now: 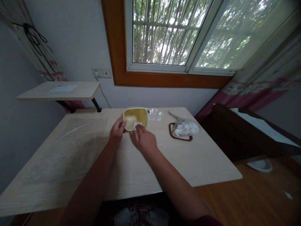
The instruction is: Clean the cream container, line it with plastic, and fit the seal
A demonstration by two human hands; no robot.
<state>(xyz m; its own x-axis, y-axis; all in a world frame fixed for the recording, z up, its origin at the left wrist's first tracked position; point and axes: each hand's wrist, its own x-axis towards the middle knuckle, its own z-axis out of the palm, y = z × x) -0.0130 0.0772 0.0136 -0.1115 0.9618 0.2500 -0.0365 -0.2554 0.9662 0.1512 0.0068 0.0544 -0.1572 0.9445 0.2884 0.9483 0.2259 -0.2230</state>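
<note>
A small yellow plastic container [135, 112] with a pale rim is tilted toward me near the back of the table. My left hand [117, 129] grips its left front corner, thumb on the rim. In my right hand [144, 138] a small white wad, like tissue or a cotton ball [135, 125], is pinched against the inside of the container near its front edge. The fingertips of my right hand partly cover the wad. The underside of the container is hidden.
To the right lies a clear bag of white cotton-like pieces [185, 128] beside a reddish-brown frame-shaped piece [172, 133]. A clear plastic sheet [70, 147] covers the table's left part. A raised shelf [58, 89] stands at the back left. The wooden table [207, 160] ends at right.
</note>
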